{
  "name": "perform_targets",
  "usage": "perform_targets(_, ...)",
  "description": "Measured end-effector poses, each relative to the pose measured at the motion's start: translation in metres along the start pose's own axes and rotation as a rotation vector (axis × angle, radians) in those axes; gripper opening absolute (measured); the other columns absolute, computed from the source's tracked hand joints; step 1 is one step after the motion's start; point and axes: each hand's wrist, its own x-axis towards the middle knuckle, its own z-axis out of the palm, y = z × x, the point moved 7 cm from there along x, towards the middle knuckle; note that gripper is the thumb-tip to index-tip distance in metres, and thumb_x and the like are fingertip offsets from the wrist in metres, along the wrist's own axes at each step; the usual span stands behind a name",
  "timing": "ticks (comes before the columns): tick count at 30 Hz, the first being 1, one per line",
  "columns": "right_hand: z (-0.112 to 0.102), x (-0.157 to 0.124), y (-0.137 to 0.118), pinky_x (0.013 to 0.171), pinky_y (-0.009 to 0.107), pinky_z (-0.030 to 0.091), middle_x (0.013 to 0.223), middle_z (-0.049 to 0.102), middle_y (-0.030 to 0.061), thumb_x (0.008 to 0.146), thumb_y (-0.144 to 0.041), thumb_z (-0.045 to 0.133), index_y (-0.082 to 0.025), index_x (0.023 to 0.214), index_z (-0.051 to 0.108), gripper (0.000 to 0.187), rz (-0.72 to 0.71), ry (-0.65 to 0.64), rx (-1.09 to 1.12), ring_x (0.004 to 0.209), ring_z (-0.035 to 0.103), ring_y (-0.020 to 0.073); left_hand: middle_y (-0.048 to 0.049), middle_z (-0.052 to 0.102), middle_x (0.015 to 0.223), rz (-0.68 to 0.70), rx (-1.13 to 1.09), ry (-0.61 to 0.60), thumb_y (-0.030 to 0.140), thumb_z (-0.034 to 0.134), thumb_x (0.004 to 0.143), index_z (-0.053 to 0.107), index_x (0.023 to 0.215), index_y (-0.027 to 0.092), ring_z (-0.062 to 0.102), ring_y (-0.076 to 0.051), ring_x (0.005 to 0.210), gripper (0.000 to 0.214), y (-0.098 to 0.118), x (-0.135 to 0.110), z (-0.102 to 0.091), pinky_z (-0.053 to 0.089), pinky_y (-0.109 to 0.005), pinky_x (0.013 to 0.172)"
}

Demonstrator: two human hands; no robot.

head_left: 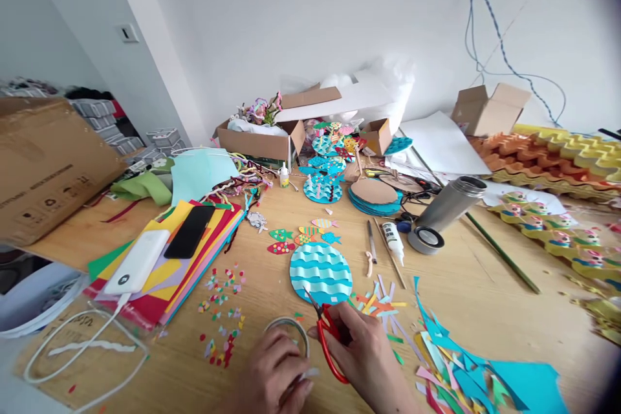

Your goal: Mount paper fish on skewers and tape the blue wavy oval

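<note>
My left hand is closed around a roll of tape, with a short whitish end showing near the fingertips. My right hand grips red-handled scissors, their blades pointing up and to the left. Just beyond the blades lies a blue paper disc with pale wavy strips across it. Small paper fish, among them a red dotted one and a blue one, rest along the disc's far edge.
Coloured paper scraps lie right; confetti bits lie left. A phone and white power bank sit on stacked paper. Farther back stand a glue bottle, steel flask, cardboard discs and egg trays.
</note>
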Motion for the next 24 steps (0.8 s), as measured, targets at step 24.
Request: perform_targets(24, 0.008, -0.004, -0.035, 0.050, 0.023, 0.034, 0.067, 0.058, 0.0001, 0.095, -0.029, 0.041, -0.020, 0.083, 0.050, 0.017, -0.377, -0.023, -0.276, 0.053, 0.055, 0.0133, 0.0025, 0.047, 0.065, -0.924, -0.821, 0.047, 0.025, 0.053, 0.067, 0.052, 0.069, 0.016, 0.043, -0.013, 0.066, 0.009, -0.054, 0.036, -0.024, 0.034, -0.024, 0.062)
